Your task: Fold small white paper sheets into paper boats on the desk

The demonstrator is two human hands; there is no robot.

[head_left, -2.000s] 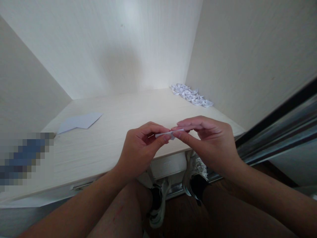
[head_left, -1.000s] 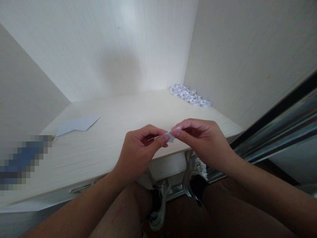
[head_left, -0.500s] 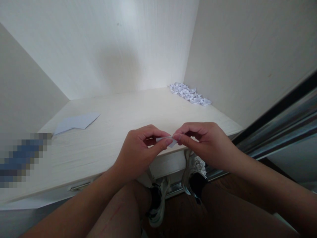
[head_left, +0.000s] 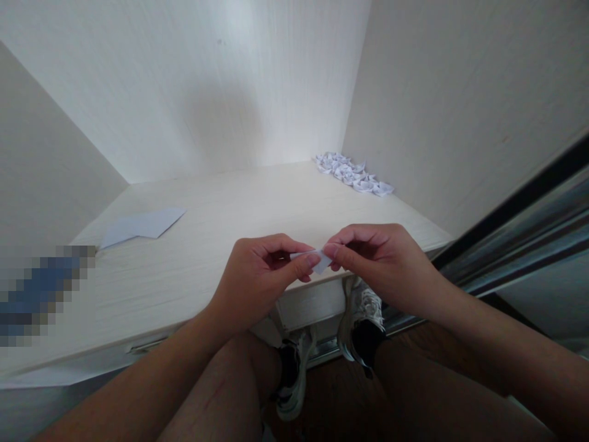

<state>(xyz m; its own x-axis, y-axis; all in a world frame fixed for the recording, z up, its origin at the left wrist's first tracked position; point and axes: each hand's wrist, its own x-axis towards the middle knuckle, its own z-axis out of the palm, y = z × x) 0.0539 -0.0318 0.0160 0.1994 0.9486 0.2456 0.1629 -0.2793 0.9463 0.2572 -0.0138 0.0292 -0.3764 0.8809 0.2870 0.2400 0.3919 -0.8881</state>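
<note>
A small folded piece of white paper [head_left: 323, 262] is held between my two hands, just above the front edge of the white desk [head_left: 221, 245]. My left hand [head_left: 267, 276] pinches its left part between thumb and fingers. My right hand [head_left: 377, 258] grips the right corner, thumb on top. Fingertips cover much of the paper, so its full shape is hidden. At the back right of the desk lies a heap of several small folded white paper pieces [head_left: 352, 173].
Flat white paper sheets [head_left: 142, 226] lie at the left of the desk, near a blurred blue object [head_left: 43, 291]. Panels enclose the back and sides. A drawer handle [head_left: 147, 345] sits on the desk front. My legs and shoes [head_left: 363, 313] are below.
My right hand has shifted slightly up, and a bit more of the paper's face shows between the fingertips. Both hands still hold it.
</note>
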